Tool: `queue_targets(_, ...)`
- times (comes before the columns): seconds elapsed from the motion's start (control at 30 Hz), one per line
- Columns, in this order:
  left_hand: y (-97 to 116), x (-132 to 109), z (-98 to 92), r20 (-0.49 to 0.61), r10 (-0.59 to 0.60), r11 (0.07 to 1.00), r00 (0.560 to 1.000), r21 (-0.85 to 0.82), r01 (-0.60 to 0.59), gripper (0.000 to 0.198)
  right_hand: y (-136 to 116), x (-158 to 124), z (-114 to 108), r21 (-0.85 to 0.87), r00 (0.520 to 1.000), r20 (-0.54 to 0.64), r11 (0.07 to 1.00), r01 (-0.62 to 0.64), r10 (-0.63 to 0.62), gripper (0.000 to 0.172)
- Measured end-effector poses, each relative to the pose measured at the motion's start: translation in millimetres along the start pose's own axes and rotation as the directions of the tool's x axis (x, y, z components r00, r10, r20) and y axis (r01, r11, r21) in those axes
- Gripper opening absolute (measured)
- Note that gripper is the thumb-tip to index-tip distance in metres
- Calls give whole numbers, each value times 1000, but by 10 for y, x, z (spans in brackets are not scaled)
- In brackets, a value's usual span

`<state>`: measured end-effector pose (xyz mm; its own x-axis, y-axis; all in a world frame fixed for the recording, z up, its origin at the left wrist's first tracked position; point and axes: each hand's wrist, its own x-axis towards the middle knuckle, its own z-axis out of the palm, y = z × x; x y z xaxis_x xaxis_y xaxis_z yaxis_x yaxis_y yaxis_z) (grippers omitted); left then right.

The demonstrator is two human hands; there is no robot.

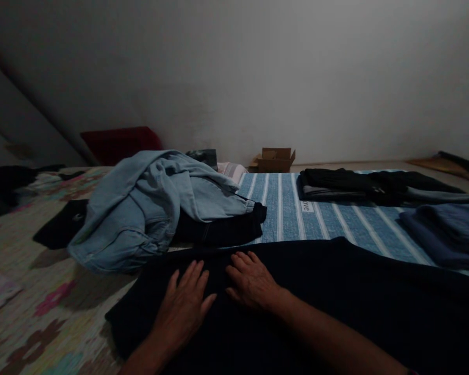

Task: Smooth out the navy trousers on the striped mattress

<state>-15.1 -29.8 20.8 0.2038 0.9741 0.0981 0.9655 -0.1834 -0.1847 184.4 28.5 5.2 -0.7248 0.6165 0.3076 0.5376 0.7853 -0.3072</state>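
A dark navy garment point(316, 291), perhaps a pair of trousers, lies spread out across the bed in front of me. My left hand point(185, 302) rests flat on its left part, fingers spread. Close beside it, my right hand point(252, 281) presses flat on the same cloth, with its fingers loosely apart. Neither hand grips anything. Just beyond my hands a crumpled light blue denim garment point(140, 203) is heaped over a dark garment point(222, 227), whose far part is hidden under the denim.
Folded black clothes point(336, 182) and a folded blue garment point(453, 229) lie to the right on a blue striped sheet point(281, 203). The left side has a floral cover point(35, 297). Near the wall are an open cardboard box point(275, 160) and a red object point(121, 143).
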Motion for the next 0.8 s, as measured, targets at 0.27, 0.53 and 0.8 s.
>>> queue_targets(0.27, 652, 189, -325, 175, 65, 989, 982, -146, -40, 44, 183, 110, -442, -43, 983, -12, 982, -182, 181, 23)
queue_targets(0.53, 915, 278, -11, 96, 43, 976, 994, -216, -21, 54, 691, 200, -677, -120, 900, 163, 914, -388, 404, 24)
queue_targets(0.8, 924, 218, 10, 114, 47, 971, 992, -239, -19, 58, 938, 437, -561, -22, 849, 440, 949, -315, 292, 24)
